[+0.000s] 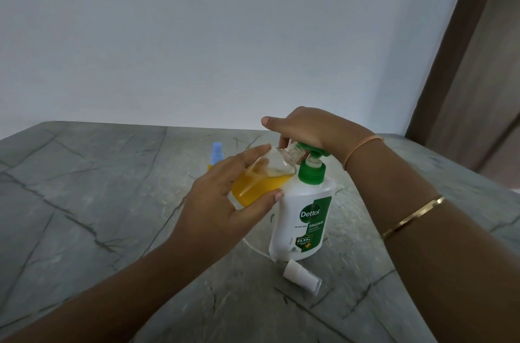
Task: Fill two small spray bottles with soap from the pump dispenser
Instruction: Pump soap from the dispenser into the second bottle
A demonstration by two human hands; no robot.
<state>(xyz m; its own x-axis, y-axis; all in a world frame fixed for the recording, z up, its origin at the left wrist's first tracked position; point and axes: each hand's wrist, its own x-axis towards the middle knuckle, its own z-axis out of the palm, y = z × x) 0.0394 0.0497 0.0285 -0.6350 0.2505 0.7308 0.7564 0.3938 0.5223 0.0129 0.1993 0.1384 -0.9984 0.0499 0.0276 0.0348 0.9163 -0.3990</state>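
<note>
Here my left hand (222,202) grips the tilted spray bottle (264,179), neck under my right hand (301,129), which curls over the pump dispenser (304,219).

Pump dispenser (302,219) stands mid-worktop (84,202). Right grip (301,131) clasps its pump head (313,150) from above. Left grip (225,202) holds a spray bottle (264,179) tilted, just left of the dispenser, neck at the nozzle. Second spray bottle (216,154) stands farther off, behind the left grip. Spray cap (302,276) lies on the worktop, just nearer than the dispenser.
</note>
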